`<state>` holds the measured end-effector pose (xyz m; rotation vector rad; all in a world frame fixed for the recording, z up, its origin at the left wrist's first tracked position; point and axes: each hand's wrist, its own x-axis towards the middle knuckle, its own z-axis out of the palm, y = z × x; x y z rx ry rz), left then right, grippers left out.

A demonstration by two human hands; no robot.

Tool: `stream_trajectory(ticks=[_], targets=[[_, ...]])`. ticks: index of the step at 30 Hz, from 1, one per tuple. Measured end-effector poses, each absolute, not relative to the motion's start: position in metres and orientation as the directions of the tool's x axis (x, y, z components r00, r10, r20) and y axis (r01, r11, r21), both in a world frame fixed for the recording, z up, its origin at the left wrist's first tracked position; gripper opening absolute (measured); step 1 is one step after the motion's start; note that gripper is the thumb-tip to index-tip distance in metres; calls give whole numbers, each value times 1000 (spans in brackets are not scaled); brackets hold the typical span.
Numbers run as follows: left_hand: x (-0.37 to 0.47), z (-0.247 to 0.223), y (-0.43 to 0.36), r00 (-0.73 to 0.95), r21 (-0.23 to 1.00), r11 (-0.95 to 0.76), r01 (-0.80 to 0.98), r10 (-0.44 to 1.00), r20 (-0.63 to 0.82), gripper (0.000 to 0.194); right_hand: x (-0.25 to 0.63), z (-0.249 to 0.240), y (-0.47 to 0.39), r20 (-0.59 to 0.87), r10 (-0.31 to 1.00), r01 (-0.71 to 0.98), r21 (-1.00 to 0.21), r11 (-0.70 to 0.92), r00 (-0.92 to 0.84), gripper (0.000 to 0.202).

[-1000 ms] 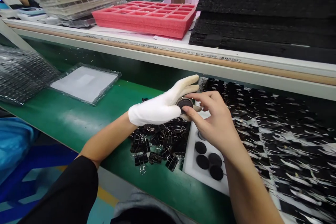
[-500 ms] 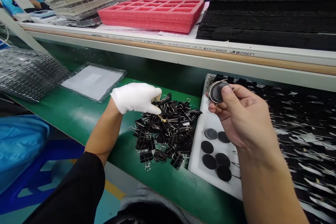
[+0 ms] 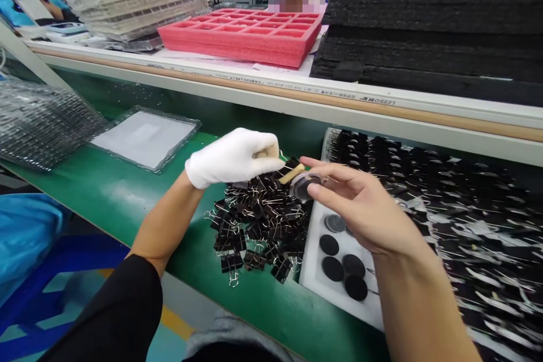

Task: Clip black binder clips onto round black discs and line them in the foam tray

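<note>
My left hand, in a white glove, pinches a black binder clip that has a tan strip along its edge. My right hand is bare and grips a round dark disc with a clear or metallic rim between thumb and fingers. Clip and disc are close together; whether they touch I cannot tell. Beneath both lies a heap of black binder clips with silver wire handles. Right of the heap, several black discs and a greyer one rest on a white foam tray.
Rows of clipped parts fill the tray's right side. A shelf edge crosses above the green bench, bearing a pink foam tray, plastic trays and black foam sheets. A person stands behind the shelf.
My left hand has lifted a binder clip from the heap and moved right. My right hand has brought the disc left and down to the clip. The view has shifted slightly.
</note>
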<state>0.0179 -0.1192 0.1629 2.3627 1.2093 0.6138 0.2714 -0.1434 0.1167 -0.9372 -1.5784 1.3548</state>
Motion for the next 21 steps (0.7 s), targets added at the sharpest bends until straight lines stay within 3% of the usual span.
stream_trajectory(ticks=[4,7,12,21], targets=[[38,158,-127,438,622,-527,579,844,309,34,265,117,-147,234,912,-20,-970,242,-336,18],[40,156,-127,383,578,-517,631,856,347,36,270,123,-151,251,890,-5,-963,270,-380,11],[40,152,-130,538,593,-514,619,828,156,51,286,133,-154,250,855,59,-949,309,-455,10],[52,151,-137,620,657,-501,563,782,65,53,292,134,-151,261,834,18,-951,308,-486,8]])
